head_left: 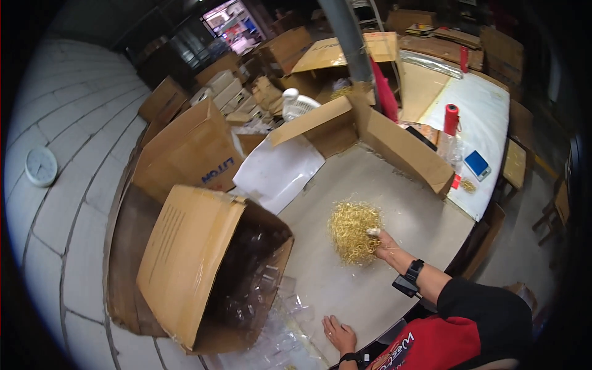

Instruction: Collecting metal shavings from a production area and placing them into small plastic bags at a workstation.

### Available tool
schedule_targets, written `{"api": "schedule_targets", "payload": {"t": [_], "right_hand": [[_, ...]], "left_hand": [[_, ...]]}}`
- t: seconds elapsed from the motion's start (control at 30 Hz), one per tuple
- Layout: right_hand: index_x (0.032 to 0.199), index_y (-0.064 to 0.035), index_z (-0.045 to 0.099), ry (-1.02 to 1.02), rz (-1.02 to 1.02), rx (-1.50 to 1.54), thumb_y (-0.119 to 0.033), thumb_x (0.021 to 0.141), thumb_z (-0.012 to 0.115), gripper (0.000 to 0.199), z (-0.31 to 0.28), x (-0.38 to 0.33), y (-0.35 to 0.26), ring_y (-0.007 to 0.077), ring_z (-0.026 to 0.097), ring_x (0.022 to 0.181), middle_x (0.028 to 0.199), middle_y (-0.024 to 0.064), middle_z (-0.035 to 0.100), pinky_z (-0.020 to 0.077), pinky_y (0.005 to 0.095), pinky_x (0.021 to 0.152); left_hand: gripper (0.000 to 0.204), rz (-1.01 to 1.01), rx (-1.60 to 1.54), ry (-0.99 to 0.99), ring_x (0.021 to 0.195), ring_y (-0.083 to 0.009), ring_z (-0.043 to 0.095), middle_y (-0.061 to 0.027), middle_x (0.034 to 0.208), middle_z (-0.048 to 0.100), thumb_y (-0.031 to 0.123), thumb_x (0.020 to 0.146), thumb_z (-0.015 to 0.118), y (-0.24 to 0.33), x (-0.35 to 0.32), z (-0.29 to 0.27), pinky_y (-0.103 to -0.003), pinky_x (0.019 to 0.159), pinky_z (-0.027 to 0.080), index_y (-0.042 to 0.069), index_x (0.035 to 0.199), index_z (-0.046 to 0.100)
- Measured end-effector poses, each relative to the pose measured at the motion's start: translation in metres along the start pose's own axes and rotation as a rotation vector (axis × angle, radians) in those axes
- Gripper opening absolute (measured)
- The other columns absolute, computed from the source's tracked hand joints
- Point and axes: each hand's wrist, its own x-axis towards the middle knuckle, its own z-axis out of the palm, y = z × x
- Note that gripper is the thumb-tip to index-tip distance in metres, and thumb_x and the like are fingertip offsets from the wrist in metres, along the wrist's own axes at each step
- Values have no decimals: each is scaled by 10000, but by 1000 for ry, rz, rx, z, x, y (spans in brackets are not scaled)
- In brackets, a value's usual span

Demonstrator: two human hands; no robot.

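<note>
Two hands in view. Left hand [338, 335] lay flat on the table [425, 216], fingers spread, holding nothing, just beside clear plastic bags [280, 336]. Right hand [385, 243] closed on the edge of a golden straw bundle [353, 231], mid-table. Left of it, open cardboard box [203, 265] tipped on its side. Farther back, white sheet [277, 172], red roll [451, 118], blue pad [476, 164].

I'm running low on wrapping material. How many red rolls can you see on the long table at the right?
2. One red roll stands upright near the table's near end; another red roll stands farther back by the silver roll. Boxes may hide more.
</note>
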Motion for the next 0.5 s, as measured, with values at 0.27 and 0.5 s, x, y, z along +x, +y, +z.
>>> {"api": "schedule_targets", "payload": {"t": [0.27,0.5], "right_hand": [[1022,7,568,-78,-25,-127,-38,762,595,265,49,-14,16,207,615,816,908,82,618,538,331,703],[892,-33,605,-46,-253,-398,-73,758,643,145,78,-7,16,132,582,654,787,37,612,473,259,535]], "left_hand": [[491,6,-5,-6,1283,-362,275,-209,1353,336,95,769,475,4,-1,0,-453,1055,219,-23,1242,417],[498,-14,-42,-19,1290,-346,273,-195,1370,323,87,772,470,5,7,-1,-443,1051,233,-6,1256,407]]}}
